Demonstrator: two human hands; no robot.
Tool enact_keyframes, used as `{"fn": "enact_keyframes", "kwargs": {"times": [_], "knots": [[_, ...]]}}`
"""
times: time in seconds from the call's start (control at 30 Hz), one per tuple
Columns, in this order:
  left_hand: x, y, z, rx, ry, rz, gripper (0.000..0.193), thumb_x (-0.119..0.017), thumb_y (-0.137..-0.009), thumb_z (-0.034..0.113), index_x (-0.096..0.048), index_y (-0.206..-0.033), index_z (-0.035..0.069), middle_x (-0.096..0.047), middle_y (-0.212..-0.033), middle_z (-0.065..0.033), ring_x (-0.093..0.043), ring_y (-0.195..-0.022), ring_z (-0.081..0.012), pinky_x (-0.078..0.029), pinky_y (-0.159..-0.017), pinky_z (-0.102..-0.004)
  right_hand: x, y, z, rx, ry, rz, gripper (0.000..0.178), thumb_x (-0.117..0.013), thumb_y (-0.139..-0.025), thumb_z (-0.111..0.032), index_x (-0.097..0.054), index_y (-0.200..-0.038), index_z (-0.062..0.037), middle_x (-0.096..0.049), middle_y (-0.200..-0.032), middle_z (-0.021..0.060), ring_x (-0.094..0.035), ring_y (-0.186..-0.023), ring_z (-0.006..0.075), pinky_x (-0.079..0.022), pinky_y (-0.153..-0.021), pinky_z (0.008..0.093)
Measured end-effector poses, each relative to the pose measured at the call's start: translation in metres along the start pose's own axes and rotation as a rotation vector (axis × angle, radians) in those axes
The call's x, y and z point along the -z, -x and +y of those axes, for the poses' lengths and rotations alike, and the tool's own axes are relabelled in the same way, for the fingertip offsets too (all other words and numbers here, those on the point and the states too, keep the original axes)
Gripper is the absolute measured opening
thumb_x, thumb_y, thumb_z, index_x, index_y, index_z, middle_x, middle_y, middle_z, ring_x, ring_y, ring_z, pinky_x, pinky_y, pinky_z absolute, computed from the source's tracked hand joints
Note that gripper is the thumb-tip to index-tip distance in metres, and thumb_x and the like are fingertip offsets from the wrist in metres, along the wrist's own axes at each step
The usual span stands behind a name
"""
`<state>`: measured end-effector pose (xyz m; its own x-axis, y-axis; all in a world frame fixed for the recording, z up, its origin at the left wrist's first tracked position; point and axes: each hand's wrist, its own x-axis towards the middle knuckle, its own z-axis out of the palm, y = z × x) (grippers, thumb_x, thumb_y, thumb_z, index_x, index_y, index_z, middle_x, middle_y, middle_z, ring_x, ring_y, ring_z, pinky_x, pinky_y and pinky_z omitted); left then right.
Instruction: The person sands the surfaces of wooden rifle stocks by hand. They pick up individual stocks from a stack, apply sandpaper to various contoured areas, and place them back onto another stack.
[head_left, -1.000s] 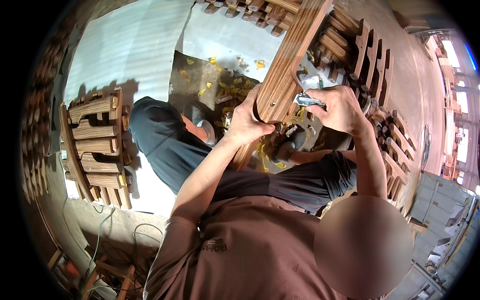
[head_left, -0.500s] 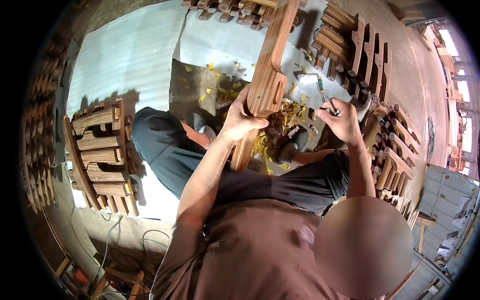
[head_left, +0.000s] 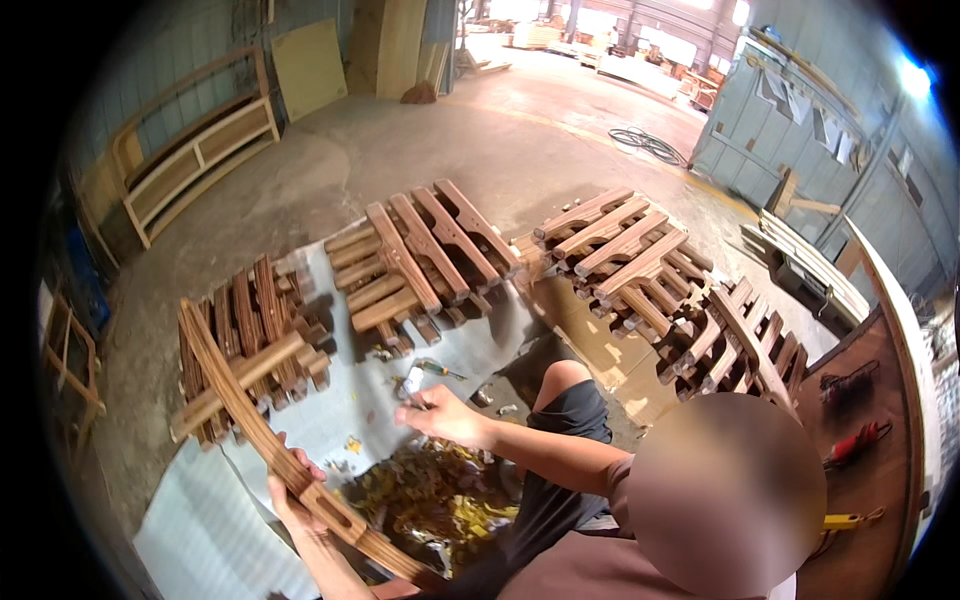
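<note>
My left hand is wrapped round a long, slightly curved wooden bar with a thicker, slotted section just past my grip. The bar slants from the far left down toward my lap. My right hand is held out over the pale sheet, away from the bar, its fingers curled together. Something small and dark may be in its pinch, too blurred to name. Just beyond that hand a tool with a green handle and a small white scrap lie on the sheet.
Stacks of similar wooden parts stand at the left, ahead and to the right. Yellow scraps litter the floor by my legs. A coiled cable lies farther off. A red tool is at the right, on a brown board.
My view has swung up and to the right, bringing in more of the workshop. The bar now leans far left in my left hand. My right hand remains curled and apart from it.
</note>
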<state>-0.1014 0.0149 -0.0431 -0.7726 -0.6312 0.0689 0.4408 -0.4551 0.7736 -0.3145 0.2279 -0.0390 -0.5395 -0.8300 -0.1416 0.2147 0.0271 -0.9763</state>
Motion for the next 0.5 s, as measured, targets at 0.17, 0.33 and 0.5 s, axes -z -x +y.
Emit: {"fn": "enact_keyframes", "kwargs": {"times": [0.17, 0.33, 0.5], "knots": [[0.014, -0.025, 0.012, -0.185, -0.265, 0.333, 0.076, -0.079, -0.074, 0.028, -0.040, -0.132, -0.002, -0.057, -0.104, -0.0155, -0.061, -0.077, -0.0225, -0.055, -0.067, -0.0339, 0.037, 0.015, 0.029, 0.080, 0.133, 0.112, 0.023, -0.065, -0.095, -0.025, -0.071, -0.097, -0.0031, -0.063, -0.073, 0.0000, -0.051, -0.063, 0.0059, -0.041, -0.056, 0.0245], [0.035, 0.000, 0.081, -0.396, -0.699, 0.433, 0.054, -0.084, -0.067, 0.022, -0.060, -0.109, -0.002, -0.061, -0.086, -0.0082, -0.063, -0.077, -0.0210, -0.054, -0.068, -0.0349, 0.031, 0.006, 0.071, 0.122, 0.331, 0.143, 0.018, -0.071, -0.091, -0.020, -0.073, -0.094, -0.0023, -0.069, -0.080, 0.0010, -0.060, -0.069, 0.0088, -0.050, -0.063, 0.0266], [-0.028, -0.041, 0.071, -0.519, -1.294, 0.410, 0.084, -0.083, -0.063, 0.020, -0.044, -0.135, 0.000, -0.068, -0.109, -0.0221, -0.067, -0.104, -0.0306, -0.052, -0.090, -0.0392, 0.070, 0.028, 0.041, 0.074, 0.108, 0.254, 0.012, -0.065, -0.094, -0.011, -0.068, -0.089, -0.0010, -0.053, -0.065, -0.0068, -0.043, -0.052, 0.0019, -0.032, -0.047, 0.0208]]}}
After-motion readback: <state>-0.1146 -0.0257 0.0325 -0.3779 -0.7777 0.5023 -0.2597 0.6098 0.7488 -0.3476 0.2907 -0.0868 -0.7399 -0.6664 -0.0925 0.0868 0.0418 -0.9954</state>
